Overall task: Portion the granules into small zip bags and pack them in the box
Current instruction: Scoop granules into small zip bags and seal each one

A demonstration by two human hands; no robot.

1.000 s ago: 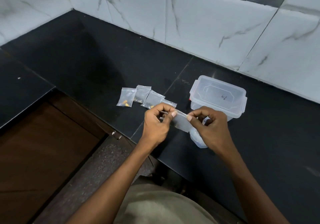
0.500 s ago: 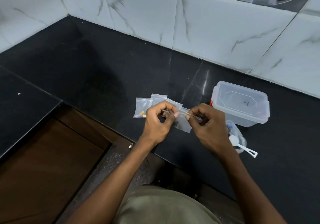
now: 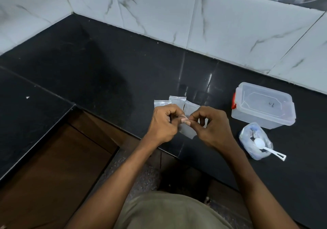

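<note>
Black counter (image 3: 106, 66), white-veined tiles (image 3: 230, 27)

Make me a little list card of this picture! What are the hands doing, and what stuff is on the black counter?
left hand: pinches the top edge of the small zip bag
right hand: pinches the same edge
other zip bags: lying on the counter behind the hands
box: clear, lid on, to the right
granule bag: open, in front of the box
white scoop: bowl resting in the granule bag
counter: black, shiny
</note>
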